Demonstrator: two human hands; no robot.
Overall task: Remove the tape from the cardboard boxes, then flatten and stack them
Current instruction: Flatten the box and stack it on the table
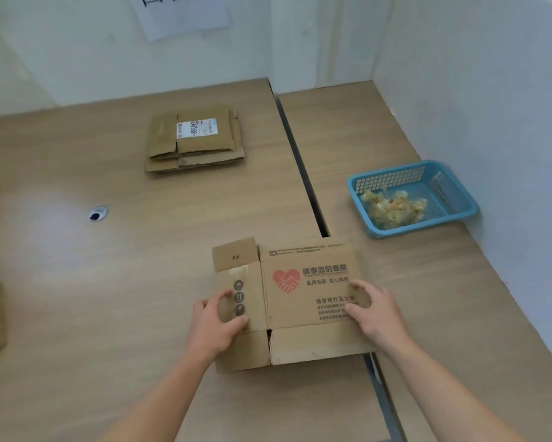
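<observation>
The flattened brown cardboard box (300, 301), printed with a red heart and handshake, lies at the near edge of the wooden bench (77, 282), across the dark gap (300, 173) between its two tops. The left hand (217, 320) has its fingers curled on the narrow left panel, seemingly gripping that edge. The right hand (373, 311) lies on the printed panel, fingers spread and loosely bent, pressing down and holding nothing.

The step in hand looks like the last flattening before stacking. To do it well, keep the right palm's weight on the big panel and run the left along the folds so the end flaps lie level; the small flap at the far left corner sits slightly askew and wants squaring. A glossy patch on the narrow panel may be leftover tape; I cannot tell, so check it first and drop any strip into the blue plastic mesh basket (459, 215) by the right edge, which holds crumpled yellowish tape (392, 205). Then lift by both short edges and lay it squarely on the stack of flattened brown cardboard boxes (195, 138) toward the far edge.
</observation>
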